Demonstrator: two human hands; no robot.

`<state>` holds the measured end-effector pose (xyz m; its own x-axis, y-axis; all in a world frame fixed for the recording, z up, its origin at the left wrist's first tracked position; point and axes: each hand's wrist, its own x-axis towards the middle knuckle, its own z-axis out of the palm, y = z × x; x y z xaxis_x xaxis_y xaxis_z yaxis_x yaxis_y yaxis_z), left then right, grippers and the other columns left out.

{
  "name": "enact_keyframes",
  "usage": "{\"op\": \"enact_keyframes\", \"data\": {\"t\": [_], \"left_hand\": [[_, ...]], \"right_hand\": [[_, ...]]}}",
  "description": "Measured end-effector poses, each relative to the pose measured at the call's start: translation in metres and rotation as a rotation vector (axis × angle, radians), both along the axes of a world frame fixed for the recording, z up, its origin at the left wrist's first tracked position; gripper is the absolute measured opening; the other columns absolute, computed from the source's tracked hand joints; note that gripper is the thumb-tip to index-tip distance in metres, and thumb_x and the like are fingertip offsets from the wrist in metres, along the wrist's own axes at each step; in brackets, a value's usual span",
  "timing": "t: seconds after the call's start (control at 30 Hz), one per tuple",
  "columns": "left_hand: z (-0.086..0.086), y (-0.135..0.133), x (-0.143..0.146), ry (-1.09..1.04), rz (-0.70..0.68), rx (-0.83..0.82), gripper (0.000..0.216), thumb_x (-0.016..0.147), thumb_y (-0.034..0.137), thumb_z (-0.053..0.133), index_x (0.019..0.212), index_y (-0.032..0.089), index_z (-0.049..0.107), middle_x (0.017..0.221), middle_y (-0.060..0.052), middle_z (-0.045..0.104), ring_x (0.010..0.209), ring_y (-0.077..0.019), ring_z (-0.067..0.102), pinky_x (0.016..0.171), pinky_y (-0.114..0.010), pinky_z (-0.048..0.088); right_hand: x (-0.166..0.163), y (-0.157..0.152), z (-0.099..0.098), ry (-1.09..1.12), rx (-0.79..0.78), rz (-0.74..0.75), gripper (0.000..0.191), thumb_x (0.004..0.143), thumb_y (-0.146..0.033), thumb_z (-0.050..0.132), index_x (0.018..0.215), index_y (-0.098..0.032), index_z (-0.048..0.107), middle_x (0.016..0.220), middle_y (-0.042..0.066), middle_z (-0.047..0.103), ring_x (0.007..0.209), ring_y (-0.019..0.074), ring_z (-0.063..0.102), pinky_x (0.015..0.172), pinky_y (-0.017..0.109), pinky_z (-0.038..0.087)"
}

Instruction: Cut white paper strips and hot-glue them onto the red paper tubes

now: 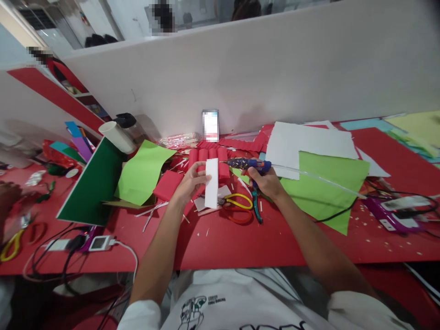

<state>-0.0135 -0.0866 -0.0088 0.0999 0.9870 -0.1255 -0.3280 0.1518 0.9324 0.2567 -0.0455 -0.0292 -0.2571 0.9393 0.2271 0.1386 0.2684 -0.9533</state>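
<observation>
My left hand [189, 182] grips a white rectangular foam piece [211, 183], holding it upright over the red table [240, 243]. My right hand [265, 182] is closed round a blue glue gun [245, 163], whose nozzle points left and nearly touches the top of the white piece. A clear glue stick [319, 179] sticks out of the gun's back to the right. Several red paper rolls [208, 158] lie just behind the white piece. A red foam square [167, 184] sits left of my left hand.
Scissors with yellow and red handles [239, 207] and green-handled pliers [256, 206] lie below my hands. Green paper sheets [144, 172], [326, 183], white sheets [309, 142], a dark green board [91, 183], a white cup [117, 136], a phone [210, 125], cables and a purple glue gun [385, 213] surround them.
</observation>
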Motion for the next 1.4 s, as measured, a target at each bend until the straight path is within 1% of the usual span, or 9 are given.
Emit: {"op": "enact_keyframes", "data": {"t": [0.1, 0.27, 0.37, 0.5, 0.9, 1.03, 1.13, 1.27, 1.4], "left_hand": [[0.0, 0.0, 0.001, -0.002, -0.01, -0.007, 0.068, 0.061, 0.017, 0.093, 0.117, 0.021, 0.056, 0.086, 0.0, 0.077, 0.07, -0.0132, 0.07, 0.07, -0.025, 0.054], [-0.001, -0.001, 0.001, 0.011, -0.038, -0.019, 0.066, 0.062, 0.016, 0.092, 0.118, 0.021, 0.056, 0.089, -0.001, 0.078, 0.071, -0.0129, 0.071, 0.071, -0.024, 0.053], [-0.001, -0.001, 0.002, 0.02, -0.049, -0.016, 0.066, 0.063, 0.016, 0.092, 0.118, 0.021, 0.056, 0.087, 0.0, 0.078, 0.071, -0.0128, 0.07, 0.071, -0.024, 0.052], [-0.001, -0.001, 0.002, 0.024, -0.056, -0.017, 0.066, 0.062, 0.016, 0.092, 0.118, 0.021, 0.057, 0.085, 0.0, 0.077, 0.069, -0.0129, 0.069, 0.069, -0.025, 0.051], [0.001, -0.001, 0.001, -0.019, -0.009, -0.026, 0.066, 0.061, 0.017, 0.093, 0.115, 0.021, 0.057, 0.085, 0.001, 0.076, 0.069, -0.0128, 0.069, 0.07, -0.025, 0.052], [0.0, 0.0, 0.0, -0.039, 0.005, -0.032, 0.069, 0.059, 0.017, 0.095, 0.116, 0.02, 0.056, 0.081, 0.001, 0.075, 0.067, -0.0123, 0.068, 0.068, -0.024, 0.052], [0.0, 0.001, 0.0, -0.053, 0.018, -0.028, 0.067, 0.058, 0.016, 0.095, 0.113, 0.02, 0.058, 0.077, 0.003, 0.073, 0.066, -0.0117, 0.066, 0.065, -0.023, 0.051], [-0.001, 0.001, 0.0, -0.051, 0.024, -0.022, 0.063, 0.06, 0.017, 0.094, 0.112, 0.02, 0.06, 0.079, 0.002, 0.073, 0.068, -0.0131, 0.067, 0.066, -0.024, 0.05], [-0.001, 0.001, 0.0, -0.041, 0.012, -0.03, 0.061, 0.061, 0.018, 0.093, 0.112, 0.02, 0.061, 0.083, 0.0, 0.075, 0.07, -0.0137, 0.069, 0.068, -0.025, 0.052]], "right_hand": [[-0.002, -0.001, 0.002, -0.029, 0.072, -0.04, 0.045, 0.089, -0.067, 0.064, 0.083, -0.023, 0.06, 0.07, 0.001, 0.063, 0.057, 0.0153, 0.053, 0.055, 0.03, 0.045], [-0.005, -0.006, 0.012, -0.083, 0.186, -0.121, 0.038, 0.09, -0.057, 0.063, 0.073, -0.023, 0.057, 0.06, -0.001, 0.056, 0.058, 0.0162, 0.051, 0.058, 0.031, 0.043], [-0.006, -0.006, 0.014, -0.1, 0.185, -0.14, 0.043, 0.091, -0.057, 0.06, 0.066, -0.023, 0.054, 0.056, -0.001, 0.053, 0.056, 0.0159, 0.049, 0.057, 0.031, 0.041], [-0.005, -0.005, 0.01, -0.101, 0.161, -0.15, 0.047, 0.092, -0.06, 0.06, 0.064, -0.024, 0.053, 0.053, -0.001, 0.051, 0.053, 0.0155, 0.047, 0.053, 0.03, 0.038], [-0.006, -0.009, 0.019, -0.162, 0.205, -0.061, 0.044, 0.091, -0.051, 0.06, 0.058, -0.024, 0.049, 0.051, -0.002, 0.049, 0.054, 0.0154, 0.048, 0.058, 0.032, 0.04], [-0.004, -0.009, 0.019, -0.187, 0.176, -0.018, 0.046, 0.091, -0.051, 0.06, 0.057, -0.024, 0.047, 0.05, -0.002, 0.048, 0.053, 0.0148, 0.045, 0.057, 0.032, 0.038], [-0.003, -0.008, 0.015, -0.16, 0.133, 0.019, 0.044, 0.09, -0.054, 0.063, 0.06, -0.024, 0.05, 0.053, -0.002, 0.05, 0.053, 0.0147, 0.045, 0.055, 0.032, 0.039], [-0.002, -0.004, 0.006, -0.06, 0.082, 0.007, 0.04, 0.089, -0.062, 0.064, 0.079, -0.024, 0.063, 0.07, 0.002, 0.066, 0.06, 0.0179, 0.054, 0.056, 0.032, 0.046], [-0.002, -0.003, 0.003, -0.038, 0.083, -0.014, 0.043, 0.09, -0.065, 0.064, 0.083, -0.022, 0.064, 0.076, 0.004, 0.068, 0.063, 0.0178, 0.056, 0.057, 0.031, 0.047]]}}
